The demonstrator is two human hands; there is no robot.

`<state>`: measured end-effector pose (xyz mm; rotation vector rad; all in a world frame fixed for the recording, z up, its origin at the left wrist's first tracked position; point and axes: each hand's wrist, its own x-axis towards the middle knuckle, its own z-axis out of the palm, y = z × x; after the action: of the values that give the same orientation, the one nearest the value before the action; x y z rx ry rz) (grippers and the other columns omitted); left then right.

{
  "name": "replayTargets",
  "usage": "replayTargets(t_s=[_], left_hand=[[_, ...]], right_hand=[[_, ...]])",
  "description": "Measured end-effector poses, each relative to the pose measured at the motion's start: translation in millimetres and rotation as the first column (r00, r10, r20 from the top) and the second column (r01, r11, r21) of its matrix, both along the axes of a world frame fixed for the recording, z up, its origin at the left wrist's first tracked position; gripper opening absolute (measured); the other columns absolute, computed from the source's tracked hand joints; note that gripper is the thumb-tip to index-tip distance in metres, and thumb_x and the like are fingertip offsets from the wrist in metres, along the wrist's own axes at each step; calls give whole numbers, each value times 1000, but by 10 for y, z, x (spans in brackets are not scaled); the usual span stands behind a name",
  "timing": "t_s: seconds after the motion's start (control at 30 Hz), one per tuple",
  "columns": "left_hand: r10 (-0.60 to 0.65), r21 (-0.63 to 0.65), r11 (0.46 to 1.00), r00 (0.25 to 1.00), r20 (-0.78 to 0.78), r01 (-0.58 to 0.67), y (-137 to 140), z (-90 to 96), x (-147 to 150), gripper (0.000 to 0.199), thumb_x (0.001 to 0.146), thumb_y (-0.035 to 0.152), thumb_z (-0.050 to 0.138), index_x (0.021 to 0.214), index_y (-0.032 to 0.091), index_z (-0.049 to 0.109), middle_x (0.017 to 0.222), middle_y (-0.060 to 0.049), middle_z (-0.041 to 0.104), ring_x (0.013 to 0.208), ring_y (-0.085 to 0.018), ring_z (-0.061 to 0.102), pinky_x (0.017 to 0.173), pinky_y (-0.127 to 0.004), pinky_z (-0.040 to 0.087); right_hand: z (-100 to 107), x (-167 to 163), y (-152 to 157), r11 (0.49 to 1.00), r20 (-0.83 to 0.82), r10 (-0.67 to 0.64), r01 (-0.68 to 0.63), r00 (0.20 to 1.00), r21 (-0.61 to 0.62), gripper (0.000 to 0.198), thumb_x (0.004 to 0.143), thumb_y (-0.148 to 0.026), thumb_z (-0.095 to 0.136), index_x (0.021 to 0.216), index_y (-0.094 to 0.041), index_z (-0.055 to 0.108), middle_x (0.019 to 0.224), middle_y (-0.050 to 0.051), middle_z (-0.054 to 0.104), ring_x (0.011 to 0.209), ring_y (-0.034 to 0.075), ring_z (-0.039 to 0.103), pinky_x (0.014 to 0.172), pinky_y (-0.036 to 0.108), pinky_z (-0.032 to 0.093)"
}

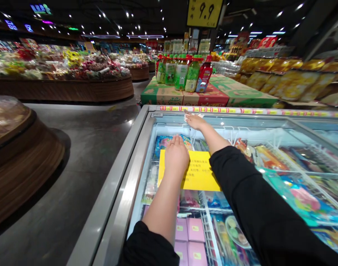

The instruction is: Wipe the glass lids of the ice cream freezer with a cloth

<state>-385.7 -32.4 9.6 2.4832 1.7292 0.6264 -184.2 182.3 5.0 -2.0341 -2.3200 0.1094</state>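
Observation:
My left hand [176, 157] lies flat on the glass lid [169, 127] of a chest freezer, fingers stretched out, partly over a yellow paper sign [202, 173] with printed writing. Farther off, my right hand [195, 120] reaches to the far edge of the lid. Under its fingers is a thin white cloth [201, 115], pressed against the glass near the frame; most of it is hidden by the hand. Through the glass, several pink boxes [195, 229] and colourful frozen packs [301, 197] show in white wire baskets [209, 221].
A strip of price labels [204, 109] runs along the freezer's far rim. Beyond it, bottles [181, 74] stand on stacked cartons [163, 95], under a yellow price sign [204, 13]. Wood-sided display stands [60, 90] and grey floor [82, 155] lie to the left.

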Motion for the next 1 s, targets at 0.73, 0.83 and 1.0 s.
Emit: replayTargets(t_s=[0.73,0.83,1.0], left_hand=[[-3,4,1000,1000,-5,3,13,10,-3,50,104,14,49,152,0,58,160,-22,56,152,-28,53,129,-40,40],[-4,13,1000,1000,-7,4,18,6,-1,50,103,12,51,151,2,59,159,-22,56,151,-28,54,128,-41,42],[1,14,1000,1000,0,-1,20,8,2,48,102,10,51,149,2,61,158,-23,58,151,-29,54,127,-42,42]], right_hand=[[34,-561,167,995,-26,102,-102,994,5,65,112,-49,28,170,-21,40,179,6,28,164,33,31,134,51,27],[-30,-517,21,968,-60,251,-250,966,19,66,112,-54,26,169,-25,41,179,1,29,165,28,28,136,46,22],[-76,-33,-217,941,-110,338,-335,935,51,66,111,-52,24,168,-25,43,176,1,34,166,25,27,137,46,19]])
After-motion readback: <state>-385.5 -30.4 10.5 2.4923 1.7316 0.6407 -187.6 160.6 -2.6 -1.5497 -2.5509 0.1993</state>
